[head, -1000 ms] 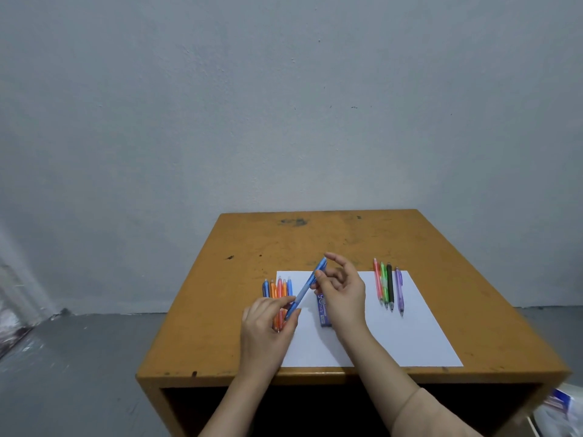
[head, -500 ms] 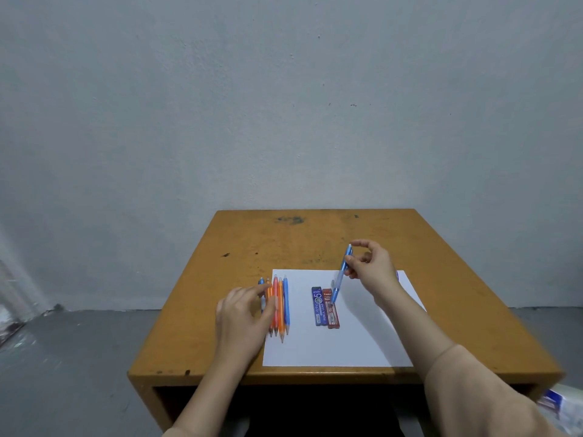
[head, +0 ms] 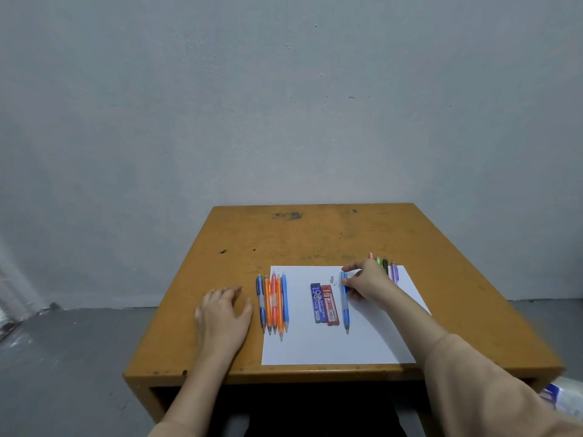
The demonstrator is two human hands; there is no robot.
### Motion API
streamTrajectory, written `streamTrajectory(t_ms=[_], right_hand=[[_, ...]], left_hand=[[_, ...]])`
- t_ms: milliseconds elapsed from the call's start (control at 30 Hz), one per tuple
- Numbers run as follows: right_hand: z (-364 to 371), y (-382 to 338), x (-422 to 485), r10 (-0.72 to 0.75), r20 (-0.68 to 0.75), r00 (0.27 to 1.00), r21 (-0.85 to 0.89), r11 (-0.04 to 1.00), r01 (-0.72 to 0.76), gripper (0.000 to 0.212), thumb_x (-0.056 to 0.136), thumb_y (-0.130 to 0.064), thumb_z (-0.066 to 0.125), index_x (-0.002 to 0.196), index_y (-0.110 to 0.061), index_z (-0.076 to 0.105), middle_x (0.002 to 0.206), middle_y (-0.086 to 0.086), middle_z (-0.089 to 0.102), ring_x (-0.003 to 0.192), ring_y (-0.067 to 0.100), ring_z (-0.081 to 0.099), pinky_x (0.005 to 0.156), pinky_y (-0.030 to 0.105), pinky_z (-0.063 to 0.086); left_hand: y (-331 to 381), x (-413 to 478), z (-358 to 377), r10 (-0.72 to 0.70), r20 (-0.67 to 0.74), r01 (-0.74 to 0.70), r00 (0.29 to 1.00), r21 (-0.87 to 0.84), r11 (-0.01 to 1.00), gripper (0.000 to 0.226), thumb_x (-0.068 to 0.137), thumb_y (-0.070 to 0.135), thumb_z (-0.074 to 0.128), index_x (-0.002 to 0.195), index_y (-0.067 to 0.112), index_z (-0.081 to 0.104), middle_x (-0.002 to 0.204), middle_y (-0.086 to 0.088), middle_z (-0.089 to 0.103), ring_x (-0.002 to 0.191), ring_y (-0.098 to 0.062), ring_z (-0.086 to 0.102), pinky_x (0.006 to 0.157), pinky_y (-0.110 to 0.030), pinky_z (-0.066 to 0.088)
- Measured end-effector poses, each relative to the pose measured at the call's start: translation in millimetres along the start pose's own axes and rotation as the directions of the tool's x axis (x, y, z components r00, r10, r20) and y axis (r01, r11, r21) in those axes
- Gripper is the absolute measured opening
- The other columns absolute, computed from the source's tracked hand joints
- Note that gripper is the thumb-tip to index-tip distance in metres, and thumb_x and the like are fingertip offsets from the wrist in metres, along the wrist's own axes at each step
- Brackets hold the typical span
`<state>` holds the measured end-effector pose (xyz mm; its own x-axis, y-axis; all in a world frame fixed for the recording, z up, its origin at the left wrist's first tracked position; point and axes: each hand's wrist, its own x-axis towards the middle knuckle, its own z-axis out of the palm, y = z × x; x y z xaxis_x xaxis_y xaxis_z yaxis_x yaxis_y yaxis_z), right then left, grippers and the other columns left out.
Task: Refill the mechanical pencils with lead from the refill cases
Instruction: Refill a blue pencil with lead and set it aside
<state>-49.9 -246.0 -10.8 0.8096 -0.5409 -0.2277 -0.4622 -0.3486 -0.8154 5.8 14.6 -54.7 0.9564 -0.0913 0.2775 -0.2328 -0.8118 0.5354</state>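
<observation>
A blue mechanical pencil [head: 346, 310] lies on the white paper [head: 315, 345], tip toward me, just right of the lead cases. My right hand [head: 367, 283] pinches its upper end. The blue refill case [head: 317, 302] and the red refill case [head: 329, 305] lie side by side mid-paper. A small pale cap [head: 332, 280] sits just behind them. Several blue, orange and pink pencils [head: 273, 302] lie in a row at the paper's left edge. My left hand [head: 222, 313] rests flat on the table beside them, holding nothing. More pencils [head: 385, 264] lie behind my right hand, partly hidden.
The orange wooden table [head: 299, 234] stands against a grey wall, with a dark smudge near its far edge. A white-and-blue package [head: 561, 402] lies on the floor at the lower right. Grey floor lies to the left.
My right hand carried the blue pencil from my left hand over to the right of the cases and lowered it onto the paper. My left hand drew back onto the table.
</observation>
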Motion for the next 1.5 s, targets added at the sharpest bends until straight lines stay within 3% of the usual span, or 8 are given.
streamTrajectory(t_ms=[233,433,667,1100,1200,1267,1367,1500], right_hand=[[4,0,0,-0.005,-0.009,1.0,-0.057,0.998,0.005,0.015,0.091,-0.005,0.061,0.105,-0.01,0.064,0.079,0.01,0.062,0.06,0.014,0.059,0.044,0.016,0.043],[7,2,-2,-0.045,-0.03,0.999,-0.102,0.994,0.042,0.018,0.092,-0.005,0.058,0.108,-0.01,0.065,0.077,0.009,0.063,0.062,0.014,0.058,0.054,0.021,0.048],[9,6,-5,-0.095,-0.049,0.994,-0.178,0.98,0.085,0.025,0.093,-0.006,0.055,0.116,-0.01,0.063,0.071,0.002,0.059,0.061,0.008,0.055,0.051,0.02,0.04],[2,17,-22,-0.312,-0.115,0.943,-0.064,0.95,0.306,0.019,0.09,-0.014,0.06,0.108,-0.016,0.068,0.082,0.002,0.062,0.074,0.018,0.061,0.064,0.029,0.051],[-2,14,-27,-0.457,-0.03,0.889,-0.192,0.875,0.444,0.023,0.087,-0.023,0.067,0.109,-0.02,0.067,0.09,-0.004,0.064,0.082,0.01,0.058,0.067,0.02,0.047],[-5,11,-28,-0.535,0.075,0.842,-0.345,0.778,0.525,0.028,0.086,-0.03,0.067,0.114,-0.024,0.065,0.105,-0.008,0.064,0.101,0.008,0.055,0.081,0.024,0.047],[-7,7,-28,-0.552,0.214,0.806,-0.488,0.654,0.578,0.04,0.085,-0.038,0.066,0.123,-0.027,0.061,0.123,-0.011,0.058,0.121,0.006,0.04,0.098,0.032,0.04],[-9,4,-23,-0.53,0.348,0.774,-0.557,0.547,0.625,0.055,0.08,-0.047,0.069,0.13,-0.026,0.056,0.133,-0.011,0.052,0.131,0.009,0.027,0.105,0.037,0.033]], left_hand=[[1,0,2,0.029,0.053,-0.033,0.998,0.088,0.996,0.046,0.092,0.048,0.049,0.13,0.025,0.053,0.133,0.008,0.051,0.13,-0.011,0.034,0.106,-0.035,0.028],[4,-1,3,0.054,0.096,-0.069,0.994,0.161,0.984,0.051,0.092,0.049,0.046,0.136,0.023,0.048,0.139,0.005,0.047,0.134,-0.013,0.032,0.109,-0.037,0.027],[5,-3,3,0.063,0.101,-0.082,0.993,0.198,0.977,0.05,0.094,0.051,0.042,0.136,0.025,0.047,0.139,0.007,0.046,0.131,-0.011,0.034,0.107,-0.034,0.028],[8,-4,1,0.054,0.116,-0.079,0.992,0.227,0.971,0.05,0.094,0.051,0.04,0.136,0.025,0.047,0.14,0.007,0.046,0.131,-0.01,0.034,0.108,-0.034,0.028],[9,-4,1,0.055,0.113,-0.08,0.992,0.23,0.97,0.05,0.094,0.051,0.04,0.136,0.025,0.047,0.14,0.007,0.046,0.131,-0.01,0.034,0.107,-0.034,0.028],[10,-4,0,0.054,0.111,-0.078,0.992,0.229,0.97,0.05,0.094,0.051,0.04,0.136,0.025,0.047,0.14,0.007,0.046,0.131,-0.011,0.034,0.107,-0.034,0.028],[9,-4,1,0.053,0.113,-0.077,0.992,0.22,0.972,0.05,0.094,0.051,0.041,0.135,0.025,0.048,0.139,0.007,0.047,0.131,-0.01,0.034,0.107,-0.034,0.029],[8,-4,1,0.056,0.113,-0.079,0.992,0.206,0.975,0.049,0.094,0.05,0.041,0.135,0.024,0.048,0.138,0.007,0.047,0.131,-0.011,0.034,0.108,-0.035,0.028]])
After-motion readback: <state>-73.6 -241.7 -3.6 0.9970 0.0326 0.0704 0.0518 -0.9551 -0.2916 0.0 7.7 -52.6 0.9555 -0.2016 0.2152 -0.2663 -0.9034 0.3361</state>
